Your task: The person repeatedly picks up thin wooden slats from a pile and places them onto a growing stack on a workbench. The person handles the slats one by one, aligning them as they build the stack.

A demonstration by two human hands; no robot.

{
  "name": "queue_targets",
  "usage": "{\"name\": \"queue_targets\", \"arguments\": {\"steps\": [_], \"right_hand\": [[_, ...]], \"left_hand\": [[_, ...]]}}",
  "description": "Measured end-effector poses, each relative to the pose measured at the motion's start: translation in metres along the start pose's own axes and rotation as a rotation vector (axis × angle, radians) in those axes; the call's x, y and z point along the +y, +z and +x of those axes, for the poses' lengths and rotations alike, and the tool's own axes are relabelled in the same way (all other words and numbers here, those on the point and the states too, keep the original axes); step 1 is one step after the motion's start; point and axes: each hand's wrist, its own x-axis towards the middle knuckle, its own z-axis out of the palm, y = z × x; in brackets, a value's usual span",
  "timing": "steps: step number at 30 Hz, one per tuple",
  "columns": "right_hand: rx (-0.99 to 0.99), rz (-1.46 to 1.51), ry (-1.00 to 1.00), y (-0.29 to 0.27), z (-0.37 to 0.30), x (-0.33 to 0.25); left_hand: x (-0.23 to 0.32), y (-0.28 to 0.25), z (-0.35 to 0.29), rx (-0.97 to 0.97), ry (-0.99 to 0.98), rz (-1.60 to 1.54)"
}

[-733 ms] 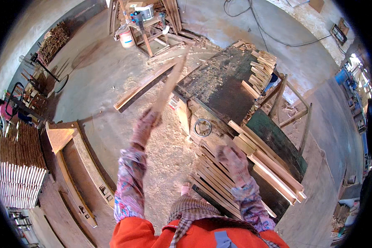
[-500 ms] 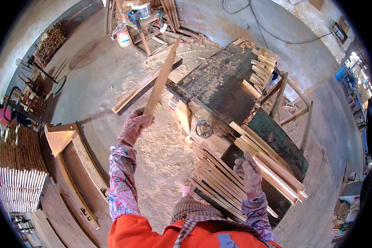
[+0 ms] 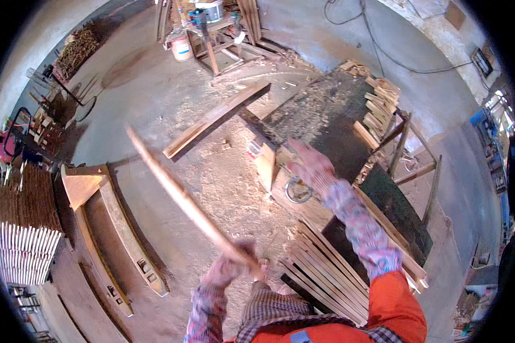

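My left hand [image 3: 232, 264], in a pale work glove, is closed around the lower end of a long wooden strip [image 3: 180, 197]. The strip slants up and leftward over the floor, somewhat blurred. My gloved right hand [image 3: 311, 163] is stretched over the near edge of a dark machine table [image 3: 320, 117] strewn with wood chips. Its fingers look extended and apart, with nothing seen in them. Just below that hand is a round metal handwheel [image 3: 287, 190]. Beside my right forearm lie several wooden strips [image 3: 386, 228], partly hidden by the sleeve.
A fan of wooden strips [image 3: 326, 268] leans near my legs. A wooden beam [image 3: 217, 120] stands off the machine's left corner. Chair-like curved timbers [image 3: 129, 234] lie at left by a strip stack [image 3: 28, 228]. Short offcuts [image 3: 380, 108] pile at the table's far right.
My left hand has drawn back toward my body, swinging the strip's far end leftward. My right hand has moved from the strips at right forward to the table edge by the handwheel.
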Motion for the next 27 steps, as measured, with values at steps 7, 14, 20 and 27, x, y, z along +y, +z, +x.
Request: {"name": "queue_targets", "arguments": {"steps": [7,14,20,27], "right_hand": [[-0.152,-0.509,0.006,0.102,0.198,-0.036],[-0.064,-0.611,-0.026,0.15,0.294,0.008],[-0.378,-0.834,-0.169,0.122,0.257,-0.036],[-0.475,0.655,0.145,-0.003,0.024,0.002]], "left_hand": [[-0.055,0.015,-0.195,0.642,0.215,-0.312],[-0.134,0.02,-0.285,0.92,0.255,-0.577],[-0.172,0.007,-0.293,1.0,0.331,-0.75],[-0.123,-0.043,-0.185,0.586,0.345,-0.485]]}}
